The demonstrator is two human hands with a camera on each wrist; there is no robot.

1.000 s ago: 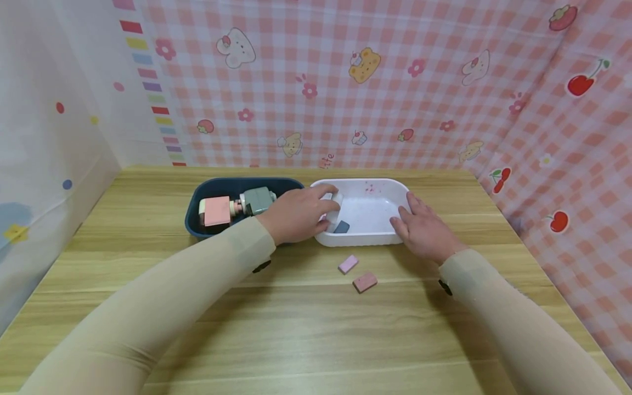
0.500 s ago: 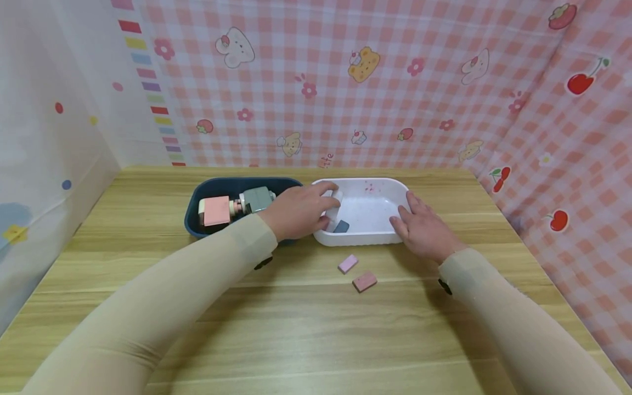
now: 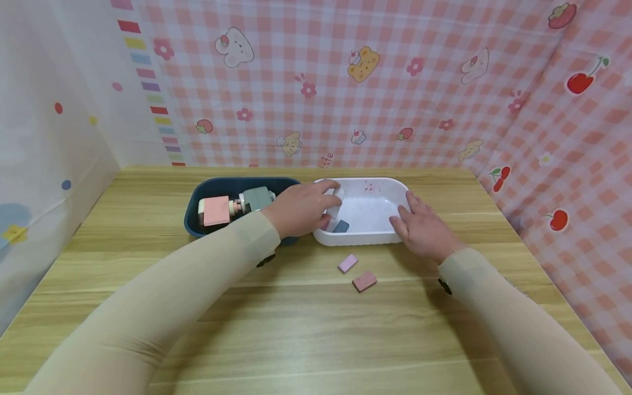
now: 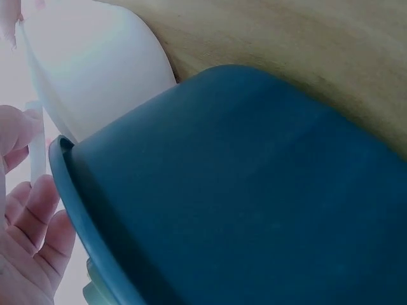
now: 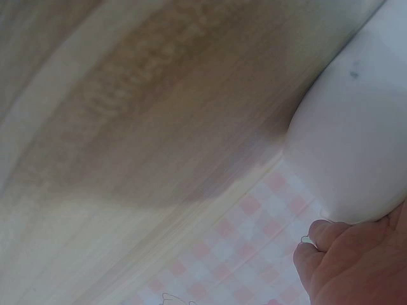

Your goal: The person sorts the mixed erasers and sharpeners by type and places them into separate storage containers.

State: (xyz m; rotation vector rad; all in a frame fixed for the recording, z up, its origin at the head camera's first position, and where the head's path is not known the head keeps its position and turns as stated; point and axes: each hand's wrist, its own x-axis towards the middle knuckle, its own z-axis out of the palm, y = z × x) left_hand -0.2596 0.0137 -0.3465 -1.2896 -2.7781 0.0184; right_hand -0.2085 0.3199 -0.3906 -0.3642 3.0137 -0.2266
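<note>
White block sits pinched in the left hand inside the white tub, whose 3 o'clock rim the relaxed right hand steadies; lifting likely comes next.

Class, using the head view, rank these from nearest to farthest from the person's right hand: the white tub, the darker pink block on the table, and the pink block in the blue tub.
From the right hand:
1. White tub: touching it, at its right end.
2. Darker pink block: on the table, toward the camera and left of the hand.
3. Pink block in the blue tub: far left, beyond the left hand.
</note>
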